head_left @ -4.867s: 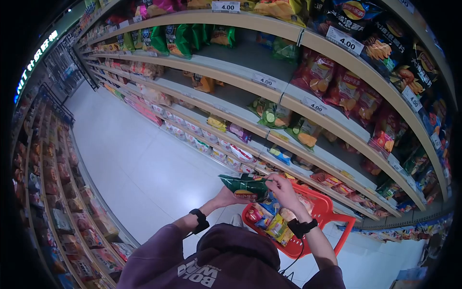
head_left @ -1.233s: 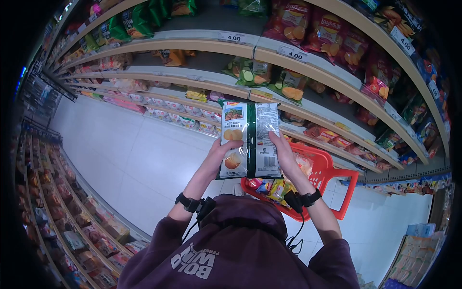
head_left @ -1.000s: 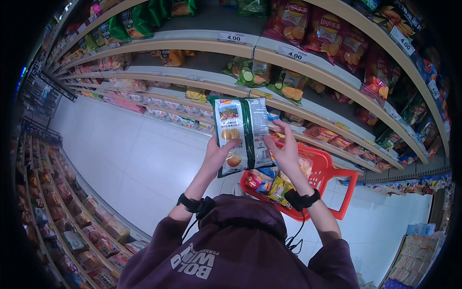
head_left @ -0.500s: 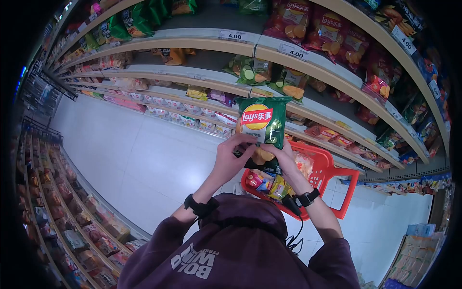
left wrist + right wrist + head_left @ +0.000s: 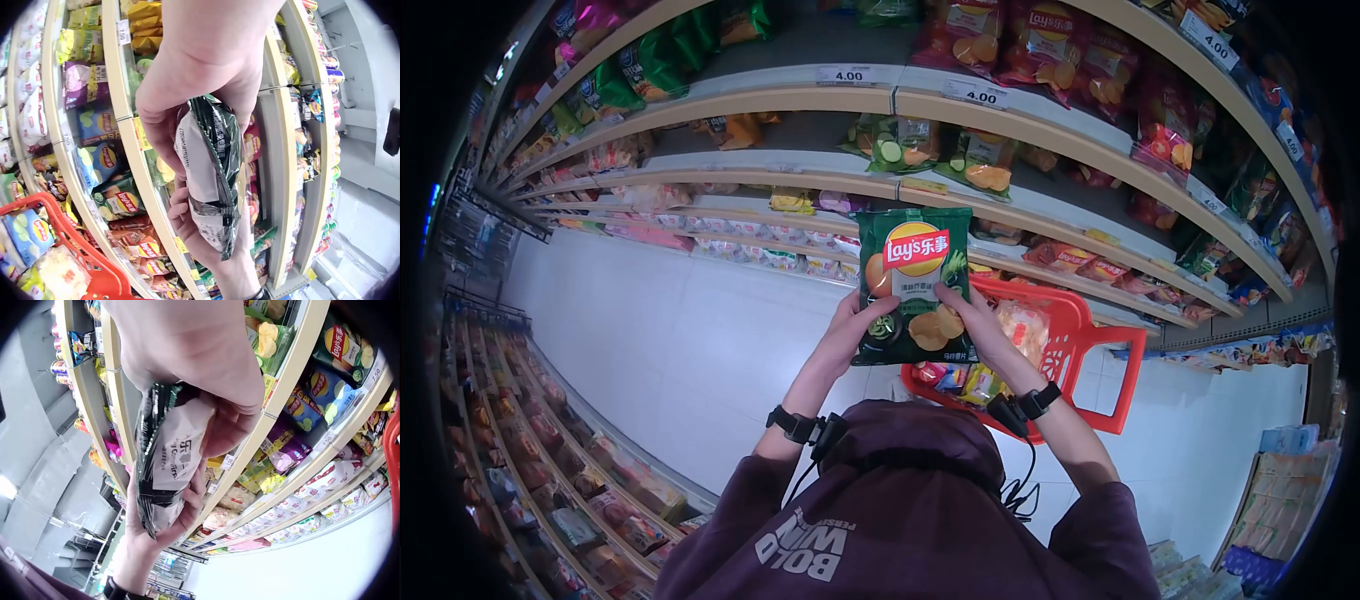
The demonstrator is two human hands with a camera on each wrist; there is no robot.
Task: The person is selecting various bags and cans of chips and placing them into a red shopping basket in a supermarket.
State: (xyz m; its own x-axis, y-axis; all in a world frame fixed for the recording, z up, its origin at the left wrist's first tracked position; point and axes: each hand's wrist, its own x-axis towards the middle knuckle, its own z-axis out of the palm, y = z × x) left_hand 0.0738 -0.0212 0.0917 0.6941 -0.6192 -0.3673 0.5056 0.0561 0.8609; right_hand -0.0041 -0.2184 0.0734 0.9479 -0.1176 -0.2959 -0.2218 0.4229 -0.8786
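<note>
A dark green Lay's bag of chips (image 5: 915, 270) is held up in front of the chest, its printed front facing the head camera. My left hand (image 5: 847, 328) grips its left side, thumb over the front. On the opposite side my right hand (image 5: 982, 325) holds the bag the same way, with its thumb on the front. Both wrist views look along the bag's edge; there the left hand (image 5: 206, 75) and the right hand (image 5: 194, 362) have fingers curled behind the bag.
A red shopping basket (image 5: 1083, 340) with several snack packs stands just beyond the right hand. Shelves (image 5: 780, 98) of chip bags run along the front and right. Another low shelf row (image 5: 550, 430) lines the left, with white floor (image 5: 670, 330) between.
The bag was turned from its white back to its green front. Since half a second ago, the left hand has moved from the bag's front to its left side, and the bag has shifted slightly left.
</note>
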